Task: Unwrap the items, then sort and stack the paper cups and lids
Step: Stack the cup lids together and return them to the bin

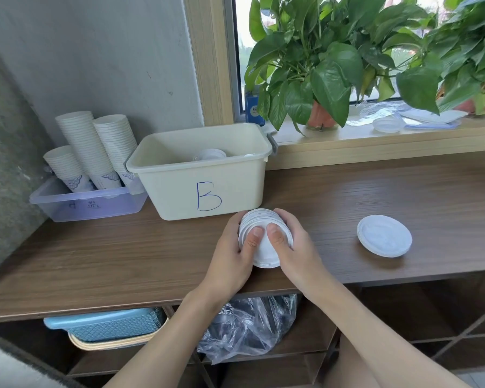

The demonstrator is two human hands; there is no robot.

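left hand (235, 247) and right hand (293, 242) clamped together round a tilted stack of white plastic lids (261, 233), thumbs on top | stack just in front of cream plastic bin marked B (202, 169) | second lid pile (384, 236) lies on brown wooden table (123, 256), well to the right | white paper cup stacks (95, 149) stand in clear tray (87, 204)
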